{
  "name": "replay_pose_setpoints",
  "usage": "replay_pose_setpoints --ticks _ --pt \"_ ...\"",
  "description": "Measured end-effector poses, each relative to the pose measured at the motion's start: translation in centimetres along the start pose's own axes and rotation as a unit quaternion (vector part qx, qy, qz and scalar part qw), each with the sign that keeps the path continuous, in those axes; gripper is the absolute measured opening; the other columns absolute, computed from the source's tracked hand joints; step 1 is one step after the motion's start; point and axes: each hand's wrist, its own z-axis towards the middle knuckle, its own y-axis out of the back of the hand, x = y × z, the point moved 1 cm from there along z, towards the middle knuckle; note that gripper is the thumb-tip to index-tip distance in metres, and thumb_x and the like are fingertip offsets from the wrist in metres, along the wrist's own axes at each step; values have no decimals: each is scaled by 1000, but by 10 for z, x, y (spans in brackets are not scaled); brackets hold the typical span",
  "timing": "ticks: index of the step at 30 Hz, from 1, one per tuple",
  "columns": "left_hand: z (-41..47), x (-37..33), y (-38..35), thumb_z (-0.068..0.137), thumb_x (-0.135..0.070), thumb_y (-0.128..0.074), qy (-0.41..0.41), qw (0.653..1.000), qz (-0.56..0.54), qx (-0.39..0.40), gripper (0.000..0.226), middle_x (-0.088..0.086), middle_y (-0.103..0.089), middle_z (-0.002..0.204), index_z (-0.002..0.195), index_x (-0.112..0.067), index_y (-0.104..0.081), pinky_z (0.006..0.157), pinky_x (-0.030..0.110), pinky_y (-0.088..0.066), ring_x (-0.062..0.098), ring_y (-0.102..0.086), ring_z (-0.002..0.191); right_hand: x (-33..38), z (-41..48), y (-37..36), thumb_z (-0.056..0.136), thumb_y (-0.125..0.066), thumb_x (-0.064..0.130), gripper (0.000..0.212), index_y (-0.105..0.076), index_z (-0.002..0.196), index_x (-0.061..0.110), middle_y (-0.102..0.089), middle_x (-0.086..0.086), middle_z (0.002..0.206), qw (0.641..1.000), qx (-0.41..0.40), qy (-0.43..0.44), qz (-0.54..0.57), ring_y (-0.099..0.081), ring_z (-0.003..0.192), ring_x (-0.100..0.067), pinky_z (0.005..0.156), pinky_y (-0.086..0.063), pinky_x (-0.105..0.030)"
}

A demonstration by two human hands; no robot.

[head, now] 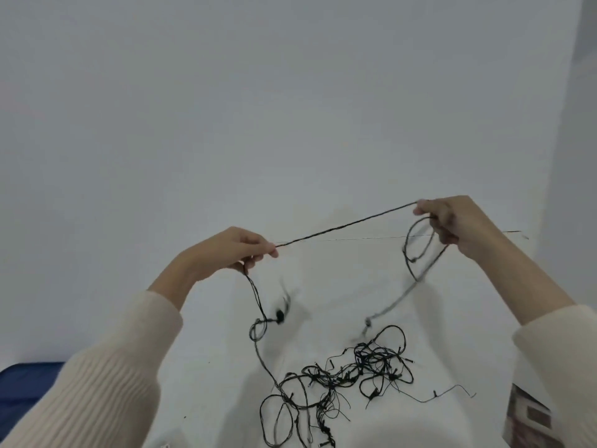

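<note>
Through the head camera we have a thin black cord (345,225) pulled taut in the air between both hands, above a white surface (210,367). The left hand (226,250) pinches it between thumb and fingertips, its grip closed on the strand and its wrist raised. From under that palm the cord drops to the tangle (355,367) lying on the surface. The right hand (452,221) sits higher and farther out, fingers curled round the cord, with a loop (408,250) hanging below its knuckles. We judge this cord light, limp and thin, studded with small nubs that snag. It is best pinched on a free run close to a knot and drawn gently, since a hard tug would likely tighten the tangle.
</note>
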Motion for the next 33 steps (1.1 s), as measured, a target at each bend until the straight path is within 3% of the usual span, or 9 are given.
replay_pose_setpoints --ticks 4,7,9,12,15,21,23,29,33 --pt "6 -50 -1 93 -22 -55 -89 993 18 -72 20 -1 -43 63 92 -7 -69 55 22 -38 13 -40 55 21 -20 -19 85 -65 22 39 -54 122 19 -54 -4 82 958 85 73 -264 -50 65 -17 46 -32 -23" --pt "14 -97 -20 93 -23 -56 -155 985 60 -46 19 -4 -42 57 89 -9 -68 50 21 -39 12 -38 52 56 -38 -43 81 -69 33 40 -55 119 35 -41 5 58 953 231 93 -171 -38 49 -10 43 -27 -20" --pt "18 -112 -28 91 -26 -58 -169 983 56 -37 19 -7 -45 55 89 -9 -68 51 22 -42 12 -39 53 67 -45 -55 86 -64 34 21 -68 101 21 -27 6 52 943 287 114 -123 -25 45 -10 41 -20 -19" --pt "15 -99 -25 87 -27 -64 -146 988 10 -47 18 -4 -51 62 94 -11 -67 49 21 -43 12 -41 52 64 -35 -49 90 -59 27 23 -66 76 10 -25 7 47 961 245 113 -63 -21 41 -10 38 -16 -18" --pt "7 -54 -21 88 -25 -63 -87 995 54 -7 14 -2 -53 63 89 -13 -69 43 21 -33 12 -41 50 48 -17 -24 91 -57 24 23 -60 74 10 -22 7 47 982 175 39 60 -18 36 -6 36 -12 -18" --pt "0 -7 -21 88 -32 -62 7 995 78 55 25 0 -58 68 66 -20 -67 73 23 -47 13 -55 63 11 3 -11 91 -57 22 24 -60 71 10 -26 11 36 995 18 9 96 -22 32 -7 34 -15 -15" --pt "-5 -2 -16 87 -42 -60 42 997 31 55 34 -1 -48 62 64 -17 -62 71 25 -46 16 -48 59 7 6 -4 91 -56 21 25 -60 69 10 -29 7 40 994 -29 1 105 -23 34 -8 34 -16 -14" --pt "-3 -3 -3 93 -29 -55 10 998 -6 -54 27 -3 -36 59 88 -8 -72 56 18 -35 14 -33 59 -7 7 -4 89 -57 18 24 -68 71 7 -41 -8 59 983 27 46 -173 -38 57 -21 44 -24 -23" --pt "0 -9 6 93 -21 -56 -15 989 18 -146 23 -2 -35 57 88 -5 -72 52 19 -39 8 -37 53 -12 11 4 86 -58 15 19 -69 74 6 -48 -5 60 980 -55 27 -192 -40 54 -20 48 -28 -25"
